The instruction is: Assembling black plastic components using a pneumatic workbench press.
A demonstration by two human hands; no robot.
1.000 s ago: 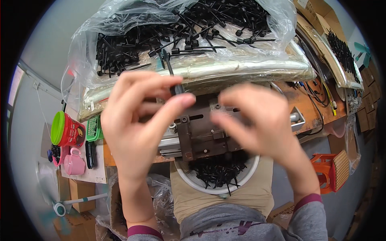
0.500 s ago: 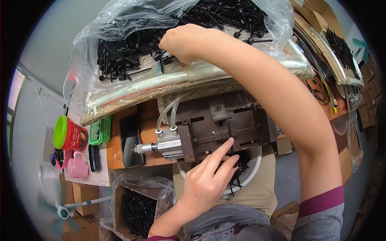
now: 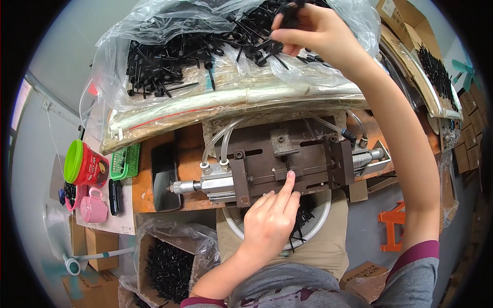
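My left hand point(image 3: 272, 218) reaches over the front of a dark metal fixture point(image 3: 308, 149). Its index finger is stretched out, the tip touching the small block at the fixture's middle; the other fingers are loosely bent, and I see nothing held in them. Above the heap of black plastic stemmed parts point(image 3: 169, 61), my right hand point(image 3: 313, 33) is closed on one or more black parts point(image 3: 291, 14) of that kind, partly hidden by the fingers. The heap lies in a clear plastic bag point(image 3: 149, 28) behind the fixture.
Pneumatic cylinders point(image 3: 218, 187) with clear hoses flank the fixture. A phone point(image 3: 165, 177), a green basket point(image 3: 126, 161), a red tub point(image 3: 92, 167) and a pink mug point(image 3: 94, 206) stand left. Black parts lie in a round white basket point(image 3: 323, 220) on my lap and a lined box point(image 3: 169, 269).
My right hand has moved right and up across the heap and now shows black parts in its fingers. My left index fingertip stays at the fixture's middle, with the hand shifted slightly.
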